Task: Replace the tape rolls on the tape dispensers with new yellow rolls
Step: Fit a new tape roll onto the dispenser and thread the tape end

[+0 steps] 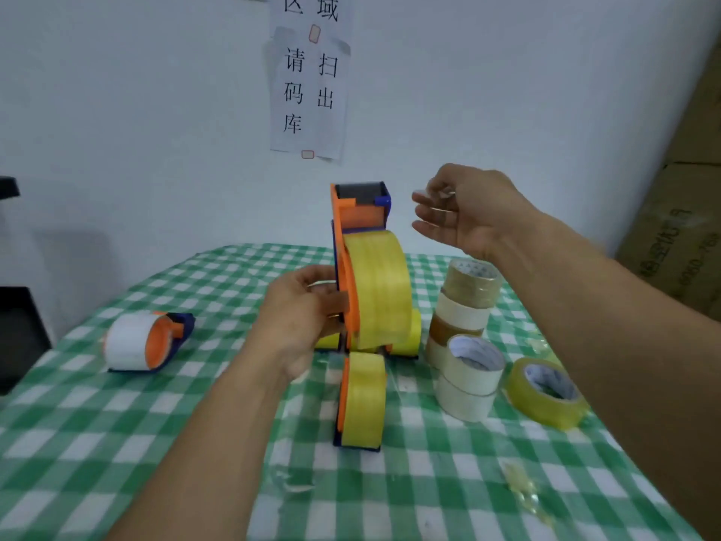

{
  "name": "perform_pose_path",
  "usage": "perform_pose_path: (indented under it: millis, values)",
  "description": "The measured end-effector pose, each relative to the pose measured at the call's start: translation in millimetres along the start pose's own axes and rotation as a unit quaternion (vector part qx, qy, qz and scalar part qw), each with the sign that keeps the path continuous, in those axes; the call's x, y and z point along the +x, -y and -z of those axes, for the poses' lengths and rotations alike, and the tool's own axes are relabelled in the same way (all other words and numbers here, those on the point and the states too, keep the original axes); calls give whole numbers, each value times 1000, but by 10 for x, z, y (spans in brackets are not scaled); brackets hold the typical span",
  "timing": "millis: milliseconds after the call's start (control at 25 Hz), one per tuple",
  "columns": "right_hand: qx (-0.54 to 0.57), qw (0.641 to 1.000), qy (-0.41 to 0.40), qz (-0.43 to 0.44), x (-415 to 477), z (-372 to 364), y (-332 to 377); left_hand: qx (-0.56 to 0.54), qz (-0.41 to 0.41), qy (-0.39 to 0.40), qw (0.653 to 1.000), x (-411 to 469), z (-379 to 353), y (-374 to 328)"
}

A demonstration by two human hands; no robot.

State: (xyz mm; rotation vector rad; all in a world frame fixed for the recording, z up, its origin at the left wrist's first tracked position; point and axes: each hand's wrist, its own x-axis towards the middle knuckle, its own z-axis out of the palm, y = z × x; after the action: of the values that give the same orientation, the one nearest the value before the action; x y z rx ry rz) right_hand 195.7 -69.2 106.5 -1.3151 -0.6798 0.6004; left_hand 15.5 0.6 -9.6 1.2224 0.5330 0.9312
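Left hand (304, 318) grips the tape dispenser (343, 212) upright at centre frame, fingers curled round its orange side, yellow roll (380, 290) mounted. Right hand (468, 212) is just right of its top, apart, fingers half curled; can't tell if pinching anything. Second yellow-loaded dispenser (361, 404) lies below, white-roll dispenser (144, 341) left, stacked rolls (464, 306) right. Green checked worktop (117, 462), white wall (156, 111).

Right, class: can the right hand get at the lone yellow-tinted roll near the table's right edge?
Probably yes. The right hand hovers raised, and the roll lies apart from the stack, nothing covering it. Whether it pinches tape is unclear.
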Motion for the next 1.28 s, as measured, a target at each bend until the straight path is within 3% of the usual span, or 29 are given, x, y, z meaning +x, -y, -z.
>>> perform_pose_path:
  millis: [240,560,880,1280]
  values:
    - [12,999,3,31,-253,-260,-38,58,44,-33,997,-320,478,21]
    - [-21,999,26,11,-466,-503,-224,30,202,-159,966,-547,865,603]
    - [-58,998,31,8,-550,-481,-283,116,204,-178,956,-443,749,877]
    - [-85,996,39,10,-580,-440,-234,126,223,-176,950,-295,702,939]
